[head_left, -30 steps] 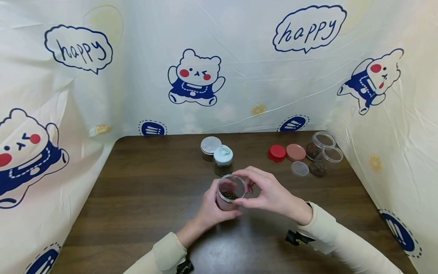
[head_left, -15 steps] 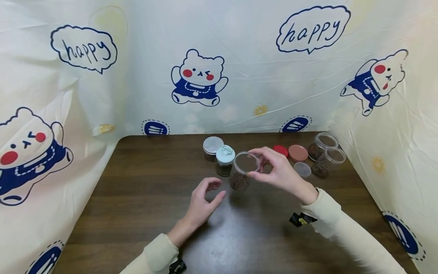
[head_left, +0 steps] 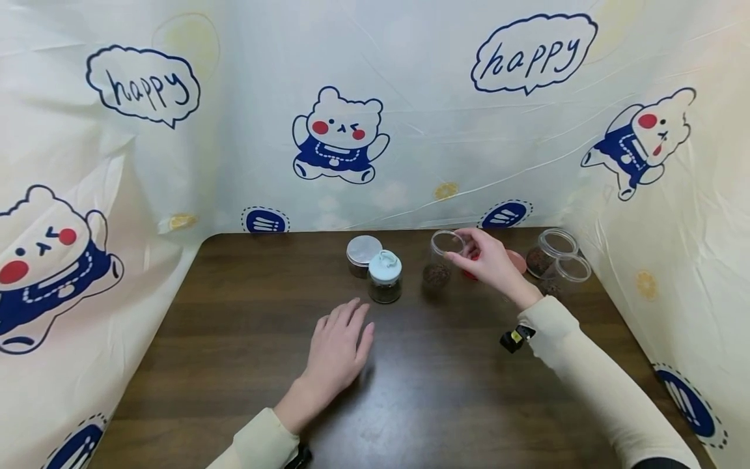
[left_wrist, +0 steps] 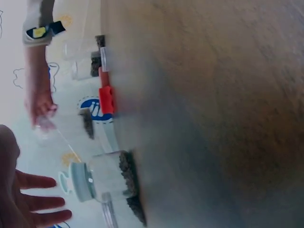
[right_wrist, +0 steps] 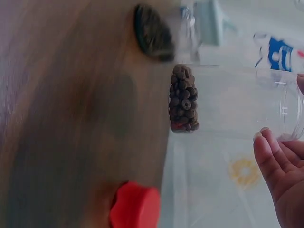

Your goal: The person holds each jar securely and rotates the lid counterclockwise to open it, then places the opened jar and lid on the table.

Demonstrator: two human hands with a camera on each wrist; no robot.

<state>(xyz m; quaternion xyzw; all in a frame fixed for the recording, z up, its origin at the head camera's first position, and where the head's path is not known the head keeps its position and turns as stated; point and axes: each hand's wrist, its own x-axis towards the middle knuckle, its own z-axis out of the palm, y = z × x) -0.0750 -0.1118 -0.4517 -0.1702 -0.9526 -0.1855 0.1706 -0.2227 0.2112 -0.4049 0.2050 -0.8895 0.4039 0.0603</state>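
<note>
A clear, lidless jar [head_left: 436, 264] with small dark brown beads or kernels at its bottom hangs just above the table. My right hand [head_left: 489, 260] grips it by the rim from the right; the right wrist view shows the dark contents [right_wrist: 183, 99] and the fingers [right_wrist: 270, 152] at its mouth. My left hand [head_left: 336, 352] is held over the table with fingers extended and nothing in them. Beyond its fingertips stands a jar with a light blue lid [head_left: 385, 277], dark contents inside. The left wrist view shows this blue-lidded jar [left_wrist: 99, 178] close to the fingers.
A jar with a whitish lid [head_left: 363, 254] stands behind the blue-lidded one. At the back right are two lidless jars [head_left: 551, 251] with dark contents. A red lid [right_wrist: 135, 206] and a pink lid [head_left: 517, 260] lie near my right hand, partly covered by it.
Both hands were on the jar a second ago. The left hand has let go and drawn back left, its fingers straightening. The right hand has carried the jar away toward the back right.
</note>
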